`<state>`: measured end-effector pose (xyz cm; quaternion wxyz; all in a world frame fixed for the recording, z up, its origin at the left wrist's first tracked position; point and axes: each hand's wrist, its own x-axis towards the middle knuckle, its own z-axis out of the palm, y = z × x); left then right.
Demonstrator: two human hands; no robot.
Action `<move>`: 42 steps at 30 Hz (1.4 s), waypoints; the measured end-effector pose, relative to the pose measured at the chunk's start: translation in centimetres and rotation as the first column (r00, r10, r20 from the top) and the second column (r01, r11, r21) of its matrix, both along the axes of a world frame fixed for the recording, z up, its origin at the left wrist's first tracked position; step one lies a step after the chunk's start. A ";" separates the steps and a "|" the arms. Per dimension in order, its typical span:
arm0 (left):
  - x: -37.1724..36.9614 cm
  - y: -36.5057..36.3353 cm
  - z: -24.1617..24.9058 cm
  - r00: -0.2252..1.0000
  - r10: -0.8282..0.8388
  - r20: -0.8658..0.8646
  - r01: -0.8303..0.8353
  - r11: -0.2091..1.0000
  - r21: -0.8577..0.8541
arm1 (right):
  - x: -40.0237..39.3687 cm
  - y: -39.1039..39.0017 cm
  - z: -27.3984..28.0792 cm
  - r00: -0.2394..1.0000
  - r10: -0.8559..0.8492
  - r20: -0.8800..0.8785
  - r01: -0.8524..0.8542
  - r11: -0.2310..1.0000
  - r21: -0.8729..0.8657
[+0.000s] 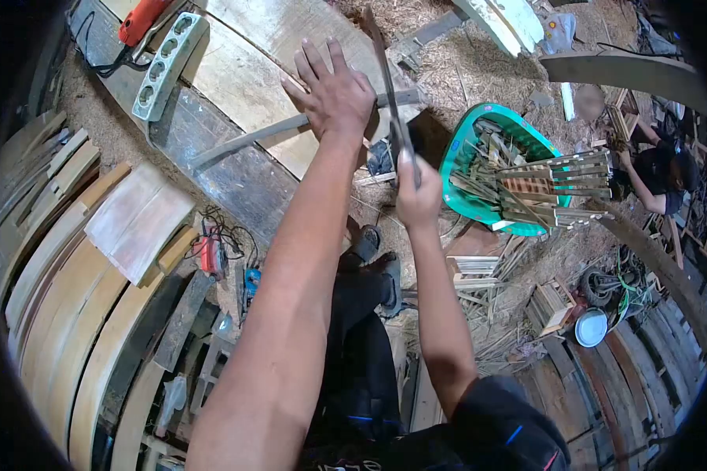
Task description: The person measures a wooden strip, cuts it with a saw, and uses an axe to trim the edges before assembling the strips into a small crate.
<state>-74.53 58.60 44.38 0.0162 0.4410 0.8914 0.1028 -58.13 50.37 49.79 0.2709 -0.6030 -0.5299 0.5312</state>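
Observation:
On the wooden workbench (251, 86), my left hand (339, 100) lies palm down with its fingers spread, pressing on a narrow wood strip (247, 139). The strip runs slantwise across the bench and sticks out past its right edge. My right hand (418, 188) is wrapped round the handle of a long dark saw (386, 78). The saw's blade points away from me and crosses the strip just right of my left hand. Whether its teeth touch the wood cannot be made out.
A power strip (165, 67) and an orange tool (140, 21) lie at the bench's upper left. Right of my right hand stands a green basket (457, 141) of wood offcuts. Planks (94, 306) fill the left. Another person (660, 169) sits at the far right.

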 end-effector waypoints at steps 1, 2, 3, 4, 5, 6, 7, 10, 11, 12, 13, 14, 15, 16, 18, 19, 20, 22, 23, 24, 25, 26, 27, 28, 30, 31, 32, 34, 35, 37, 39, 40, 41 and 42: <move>-0.4 0.5 0.1 1.000 0.006 0.000 -0.006 1.000 0.013 | 0.6 -1.3 -0.3 0.999 0.010 -0.041 -0.009 0.999 0.041; -0.2 0.1 0.1 1.000 0.007 0.013 -0.007 1.000 0.010 | 1.8 -3.7 -0.1 1.000 0.015 0.026 -0.016 1.000 0.024; 0.1 0.0 0.0 1.000 0.005 0.027 -0.005 1.000 0.014 | 3.4 -6.4 0.2 0.995 0.019 0.096 -0.020 1.000 0.013; -0.2 0.5 0.0 1.000 0.015 0.026 -0.016 1.000 0.011 | 4.9 -8.8 0.7 0.999 -0.011 0.052 0.012 1.000 -0.009; -0.4 0.8 0.0 1.000 0.016 0.020 -0.016 1.000 0.003 | 5.9 -10.5 0.8 0.999 -0.051 0.004 0.051 0.998 -0.038; 0.0 0.2 0.0 1.000 0.008 0.025 -0.008 1.000 -0.023 | 6.0 -10.9 0.7 0.998 -0.059 0.024 0.061 0.996 -0.070; 0.2 -0.3 -0.1 1.000 0.005 0.021 -0.004 1.000 -0.029 | 6.3 -10.9 0.3 0.997 -0.060 0.047 0.064 0.993 -0.101; 0.0 0.1 -0.5 1.000 0.008 -0.013 -0.008 1.000 -0.020 | 6.4 -9.5 -0.5 0.998 -0.035 0.046 0.040 0.992 -0.122; -0.1 0.0 -0.6 1.000 0.009 -0.001 -0.009 1.000 -0.015 | 6.5 -9.3 -0.6 0.999 -0.028 0.038 0.033 0.991 -0.128; -0.2 0.1 -0.4 1.000 0.008 0.012 -0.008 1.000 -0.008 | 6.7 -9.3 -0.9 0.997 0.014 0.081 -0.009 0.997 -0.072; -0.1 0.1 -0.3 1.000 0.002 0.027 -0.002 1.000 0.003 | 7.0 -9.3 -1.0 0.997 0.024 0.078 -0.018 0.997 -0.073; -0.1 0.1 -0.6 1.000 -0.001 0.018 0.000 1.000 0.027 | 7.3 -9.2 -1.2 0.997 0.033 0.072 -0.028 0.997 -0.070; -0.1 0.0 -0.8 1.000 -0.005 0.017 0.004 1.000 0.025 | 7.5 -9.1 -1.2 0.997 0.045 0.061 -0.041 0.997 -0.066; -0.2 -0.1 -0.9 1.000 -0.006 0.012 0.006 1.000 0.025 | 8.1 -9.2 -1.7 0.990 0.113 0.084 -0.108 0.992 -0.062; -0.7 0.7 -1.2 1.000 -0.020 -0.014 0.021 0.997 0.080 | 8.1 -9.3 -1.2 0.991 0.121 -0.048 -0.124 0.990 -0.066; -0.7 0.7 -1.7 0.999 -0.027 -0.027 0.030 0.993 0.113 | 8.1 -9.6 -0.8 0.986 0.129 -0.109 -0.138 0.987 -0.078; -0.9 0.8 -2.3 0.999 -0.034 -0.036 0.039 0.989 0.145 | 8.3 -9.5 -0.9 0.975 0.170 -0.144 -0.180 0.982 -0.059; -2.6 2.4 -1.6 0.987 -0.153 -0.049 0.159 0.976 0.150 | 7.7 -9.1 -0.8 0.969 0.141 -0.205 -0.149 0.989 -0.021; -2.9 2.6 -1.4 0.976 -0.213 -0.048 0.218 0.966 0.141 | 7.4 -9.3 -0.8 0.965 0.124 -0.231 -0.132 0.991 -0.015; -2.6 2.5 -1.6 0.978 -0.192 -0.078 0.204 0.959 0.195 | 6.8 -9.1 -1.2 0.971 0.114 -0.211 -0.110 0.994 0.030; -2.5 2.5 -1.7 0.980 -0.188 -0.065 0.198 0.960 0.199 | 6.1 -9.0 -1.3 0.977 0.051 -0.208 -0.046 0.999 0.028; -2.6 2.5 -1.7 0.982 -0.182 -0.052 0.189 0.961 0.200 | 5.3 -8.8 -1.4 0.979 -0.009 -0.206 0.015 1.000 0.025; -2.6 2.4 -1.7 0.983 -0.177 -0.040 0.181 0.963 0.201 | 4.5 -8.5 -1.4 0.976 -0.071 -0.204 0.077 0.997 0.021; -2.5 2.3 -1.5 0.984 -0.175 -0.036 0.178 0.962 0.206 | 3.8 -8.2 -2.0 0.991 -0.072 -0.115 0.083 0.992 0.094; -2.5 2.4 -1.3 0.985 -0.171 -0.026 0.173 0.961 0.218 | 2.1 -7.1 -2.1 0.985 -0.101 -0.143 0.115 0.989 0.089; -2.5 2.6 -1.3 0.986 -0.164 -0.032 0.167 0.960 0.226 | 1.3 -6.5 -2.1 0.981 -0.116 -0.158 0.131 0.988 0.087; -2.4 2.6 -1.3 0.987 -0.157 -0.039 0.161 0.959 0.234 | 0.8 -6.1 -2.6 0.975 -0.128 -0.181 0.145 0.986 0.083; -2.6 2.6 -1.6 0.987 -0.152 -0.058 0.161 0.958 0.238 | 0.0 -5.5 -2.5 0.981 -0.120 -0.152 0.136 0.985 0.104; -2.6 2.6 -1.8 0.985 -0.156 -0.068 0.168 0.958 0.233 | -0.3 -5.3 -2.3 0.984 -0.116 -0.136 0.132 0.985 0.115; -2.6 2.8 -1.6 0.984 -0.159 -0.079 0.174 0.958 0.229 | -0.1 -5.3 -1.7 0.990 -0.095 -0.103 0.108 0.985 0.133; -2.5 2.7 -1.2 0.983 -0.164 -0.085 0.179 0.959 0.221 | 0.2 -5.7 -1.2 0.985 -0.123 -0.119 0.138 0.983 0.121; -2.5 2.8 -0.9 0.985 -0.165 -0.044 0.170 0.970 0.172 | 0.6 -6.3 -1.5 0.980 -0.139 -0.145 0.158 0.980 0.124; -2.6 2.8 -0.5 0.986 -0.164 -0.004 0.163 0.979 0.120 | 0.9 -6.9 -1.5 0.972 -0.161 -0.172 0.182 0.977 0.115; -2.5 2.7 -0.4 0.986 -0.162 0.035 0.159 0.985 0.068 | 1.4 -7.5 -1.6 0.963 -0.184 -0.198 0.207 0.973 0.105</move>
